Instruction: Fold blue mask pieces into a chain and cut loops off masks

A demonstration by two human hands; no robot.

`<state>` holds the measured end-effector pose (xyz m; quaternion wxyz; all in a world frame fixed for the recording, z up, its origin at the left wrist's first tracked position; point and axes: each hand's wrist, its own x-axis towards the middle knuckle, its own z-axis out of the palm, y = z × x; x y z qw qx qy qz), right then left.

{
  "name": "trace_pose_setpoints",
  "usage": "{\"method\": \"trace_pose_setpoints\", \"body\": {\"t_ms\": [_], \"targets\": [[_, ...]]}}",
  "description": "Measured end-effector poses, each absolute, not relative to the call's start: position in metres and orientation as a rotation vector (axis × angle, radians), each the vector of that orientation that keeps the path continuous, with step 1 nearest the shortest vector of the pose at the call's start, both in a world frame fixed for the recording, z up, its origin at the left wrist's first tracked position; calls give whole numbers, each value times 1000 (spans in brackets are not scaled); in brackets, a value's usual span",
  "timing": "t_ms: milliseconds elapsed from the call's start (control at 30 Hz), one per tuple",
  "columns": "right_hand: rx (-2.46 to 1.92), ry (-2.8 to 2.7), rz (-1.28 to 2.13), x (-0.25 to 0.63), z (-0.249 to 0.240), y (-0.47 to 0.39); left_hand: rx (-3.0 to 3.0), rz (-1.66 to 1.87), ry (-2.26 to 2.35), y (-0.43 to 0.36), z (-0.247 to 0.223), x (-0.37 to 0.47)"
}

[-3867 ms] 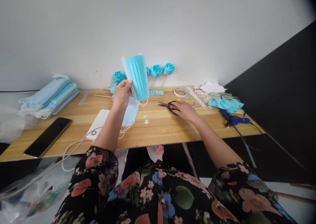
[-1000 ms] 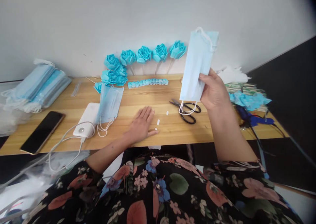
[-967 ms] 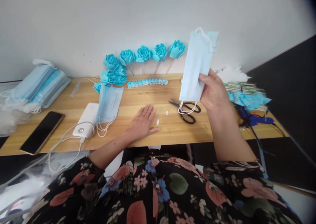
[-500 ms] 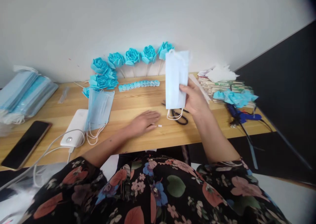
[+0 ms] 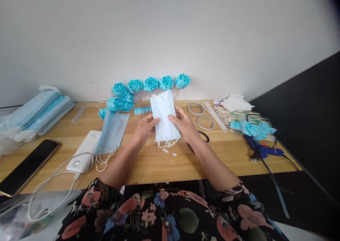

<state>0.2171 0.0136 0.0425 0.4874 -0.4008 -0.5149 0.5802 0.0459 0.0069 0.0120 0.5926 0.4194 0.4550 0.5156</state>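
A light blue face mask [image 5: 165, 108] is held upright in front of me, its white ear loops showing at top and bottom. My left hand [image 5: 145, 129] grips its left edge with the thumb on the near face. On the right edge, my right hand [image 5: 183, 123] pinches it the same way. Behind the mask, part of a row of small folded blue pieces [image 5: 142, 110] shows. Black scissor handles [image 5: 204, 136] lie partly hidden under my right forearm. Small white scraps [image 5: 165, 150] rest on the table below the mask.
Blue flowers [image 5: 151, 84] on sticks lean at the wall. Left are a mask pile [image 5: 42, 110], a phone [image 5: 30, 164], a white power bank [image 5: 84, 150] with cable and another mask [image 5: 114, 131]. Right are tape rolls [image 5: 205, 122], a paper stack [image 5: 225, 115] and a blue glue gun [image 5: 265, 151].
My right hand has brought the mask left and lower. My left hand has risen from the tabletop and taken its left edge. The tape rolls have come into sight as the view shifted.
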Motion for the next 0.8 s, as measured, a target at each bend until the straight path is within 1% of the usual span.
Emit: {"method": "trace_pose_setpoints", "body": {"t_ms": [67,200,333,600,800], "targets": [[-994,-1296,1395,219,40,21,996,1203,1105,7,11,40],[-1019,-1418,1246,220,29,36,1022,1210,1157,4,15,32],[-1034,-1422,1155,219,15,39,969,1274,1197,4,17,29],[-1107,-1461,1045,222,5,34,990,1307,1232,9,0,28],[-1169,-1288,1038,228,-3,43,966,1446,1301,14,-2,22]]}}
